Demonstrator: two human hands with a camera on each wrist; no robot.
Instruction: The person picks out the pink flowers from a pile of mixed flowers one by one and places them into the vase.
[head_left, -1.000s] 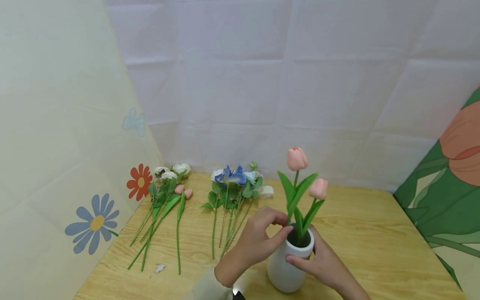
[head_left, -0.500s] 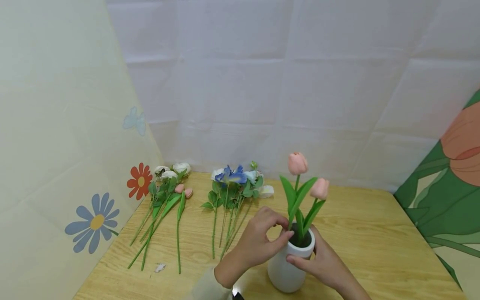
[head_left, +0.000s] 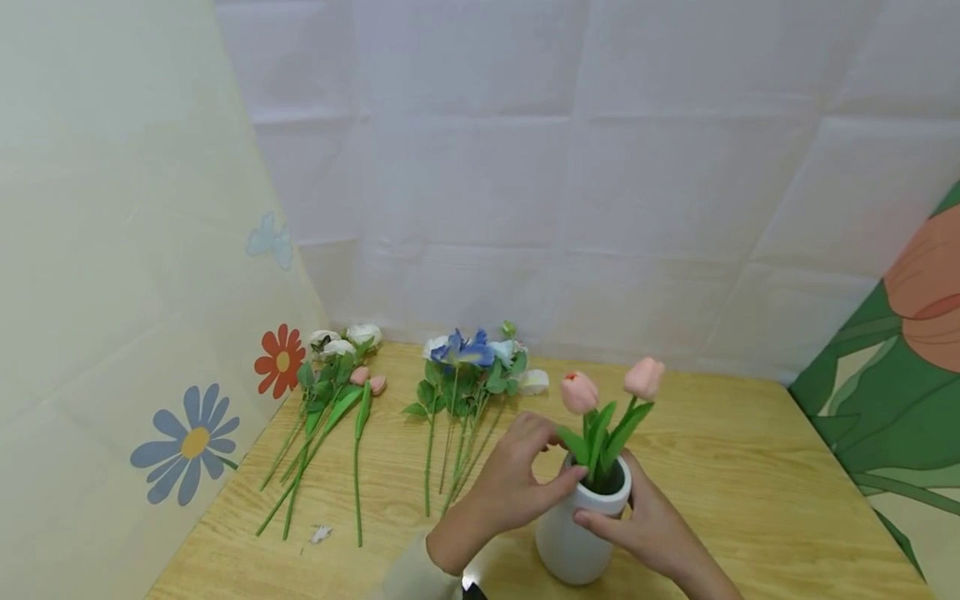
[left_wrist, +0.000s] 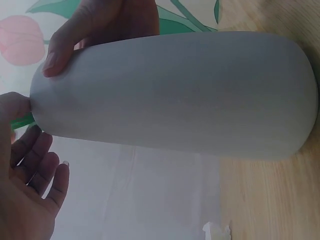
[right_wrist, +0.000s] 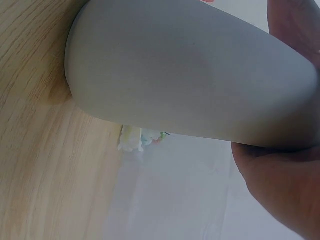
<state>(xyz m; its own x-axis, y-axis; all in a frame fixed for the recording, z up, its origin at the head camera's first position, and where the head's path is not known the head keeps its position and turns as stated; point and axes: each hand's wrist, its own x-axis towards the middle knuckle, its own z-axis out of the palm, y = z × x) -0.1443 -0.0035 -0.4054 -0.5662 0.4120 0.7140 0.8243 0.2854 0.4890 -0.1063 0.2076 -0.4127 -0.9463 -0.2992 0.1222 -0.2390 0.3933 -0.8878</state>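
Note:
A white vase [head_left: 573, 542] stands upright on the wooden table, and two pink tulips rise from its mouth. The left tulip [head_left: 580, 392] sits low, its bloom leaning left and its leaves bunched at the rim. Slightly taller, the right tulip [head_left: 643, 379] tilts right. My left hand [head_left: 517, 479] pinches the left tulip at the rim between thumb and fingers; the stem below is hidden inside the vase. With its thumb in front and fingers behind, my right hand [head_left: 645, 521] grips the vase's neck. The left wrist view shows both hands at the vase's [left_wrist: 175, 95] top end.
Left on the table [head_left: 750, 467] lie white flowers [head_left: 337, 346] and pink tulips [head_left: 369, 383] with long stems. Behind my left hand is a bunch with a blue flower [head_left: 462, 350]. A scrap [head_left: 321, 534] lies near the front left. Printed cloth walls enclose the table.
The left tulip has gone down into the vase, its bloom dropping from well above the right one to slightly below it. Both hands and the vase stay nearly in place.

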